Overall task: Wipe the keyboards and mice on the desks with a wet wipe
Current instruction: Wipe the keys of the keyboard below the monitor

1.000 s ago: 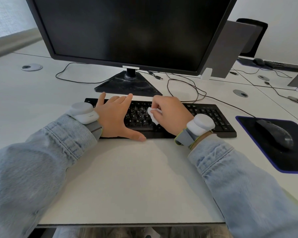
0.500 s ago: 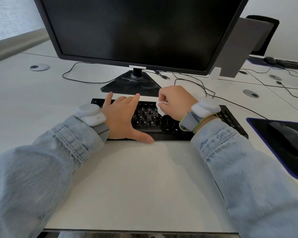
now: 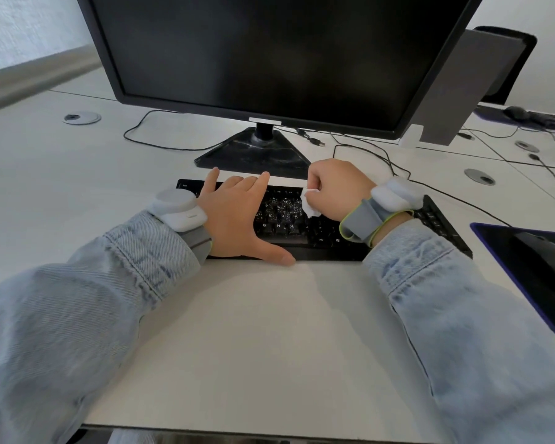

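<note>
- While the flat left hand [image 3: 234, 219] pins the black keyboard [image 3: 318, 232] on the desk [image 3: 253, 331], the right hand [image 3: 337, 190] pinches a bunched wet wipe [image 3: 310, 205] over the middle keys.
- Soft and limp, the wipe is probably best kept wadded at the fingertips.

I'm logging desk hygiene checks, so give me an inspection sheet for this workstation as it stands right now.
Surface: white desk, bare in front of the keyboard.
Job's things: black keyboard; white wet wipe on its keys; mouse on a dark mouse pad, untouched.
Clutter: nothing seen.
Grips: left hand flat on the keyboard; right hand bunches the wipe.
Cables: black cables trail behind the keyboard.
Surroundings: dark monitor; second workstation far right.
</note>
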Motion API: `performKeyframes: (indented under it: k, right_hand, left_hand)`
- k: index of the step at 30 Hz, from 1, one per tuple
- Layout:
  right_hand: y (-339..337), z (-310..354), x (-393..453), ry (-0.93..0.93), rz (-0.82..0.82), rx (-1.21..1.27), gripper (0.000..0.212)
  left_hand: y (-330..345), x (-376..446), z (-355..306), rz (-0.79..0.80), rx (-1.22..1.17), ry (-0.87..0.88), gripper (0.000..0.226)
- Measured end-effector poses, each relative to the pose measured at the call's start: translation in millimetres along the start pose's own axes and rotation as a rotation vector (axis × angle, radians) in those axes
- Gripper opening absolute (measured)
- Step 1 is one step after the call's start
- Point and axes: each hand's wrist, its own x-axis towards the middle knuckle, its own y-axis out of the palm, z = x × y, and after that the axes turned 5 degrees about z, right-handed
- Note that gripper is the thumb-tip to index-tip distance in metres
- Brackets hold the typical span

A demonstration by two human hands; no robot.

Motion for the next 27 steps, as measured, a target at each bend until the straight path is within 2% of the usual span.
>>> performKeyframes:
  k: [4, 8, 11, 16, 20, 23, 25, 27]
  right_hand:
    - [4, -2, 1, 0.005, -0.107, 0.078, 0.008]
    - [2, 4, -1, -0.106, -0.02, 0.043, 0.008]
    - [-2, 2, -1, -0.119, 0.048, -0.002, 0.007]
    - [6, 7, 1, -0.146, -0.058, -0.024, 0.01]
    - [3, 2, -3, -0.197, 0.007, -0.02, 0.007]
    - [2, -4, -1, -0.126, -0.089, -0.051, 0.009]
    - [-2, -9, -4, -0.112, -0.18, 0.051, 0.009]
    - [-7, -11, -10, -0.136, -0.186, 0.14, 0.01]
  left_hand:
    - [0, 1, -2, -0.003, 0.019, -0.009, 0.148]
    - [2, 1, 1, -0.011, 0.016, -0.01, 0.15]
    - [2, 2, 1, -0.015, 0.022, -0.012, 0.152]
    - [1, 1, -1, -0.014, 0.027, -0.006, 0.146]
    - [2, 2, -1, -0.013, 0.029, -0.012, 0.148]
    - [1, 0, 0, -0.009, 0.014, -0.012, 0.149]
    - [1, 0, -1, -0.009, 0.011, -0.013, 0.147]
    - [1, 0, -2, -0.01, 0.01, -0.016, 0.145]
